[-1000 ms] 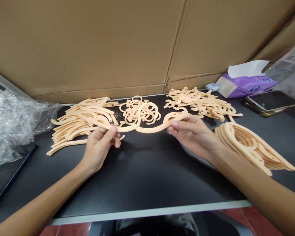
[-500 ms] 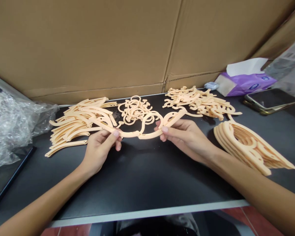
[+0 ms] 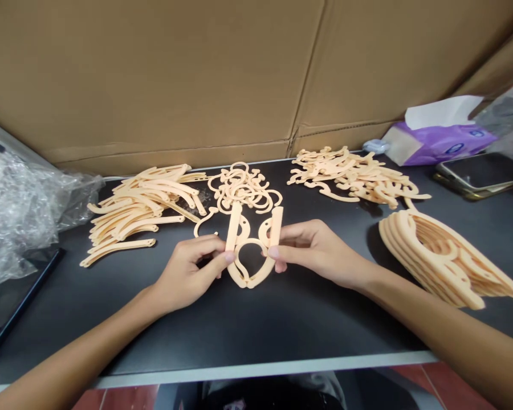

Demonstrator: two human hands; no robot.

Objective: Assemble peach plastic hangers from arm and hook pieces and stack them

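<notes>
Between my hands is a peach-coloured plastic folding hanger (image 3: pixel 262 274), its two arms folded up side by side and its round hook lying between them. My left hand (image 3: pixel 192 270) pinches the left arm between thumb and fingers. On the other side, my right hand (image 3: pixel 314 250) pinches the right arm. Just beyond the hanger lies a pile of loose hooks (image 3: pixel 243 185), with one single hook (image 3: pixel 200 223) nearer my left hand. Folded hangers (image 3: pixel 427 256) are stacked close to my right forearm.
Curved arm pieces (image 3: pixel 141 199) are heaped at the left, notched ones (image 3: pixel 354 173) at the back right. Clear plastic wrap (image 3: pixel 21 210) and a dark flat device (image 3: pixel 21 307) lie far left. A purple tissue pack (image 3: pixel 442 142) and phones (image 3: pixel 487 173) sit right. Cardboard (image 3: pixel 154 80) stands behind.
The hanger's arms, spread wide before, are now folded upright and close together. My hands have come nearer each other, and the hanger is lower in view.
</notes>
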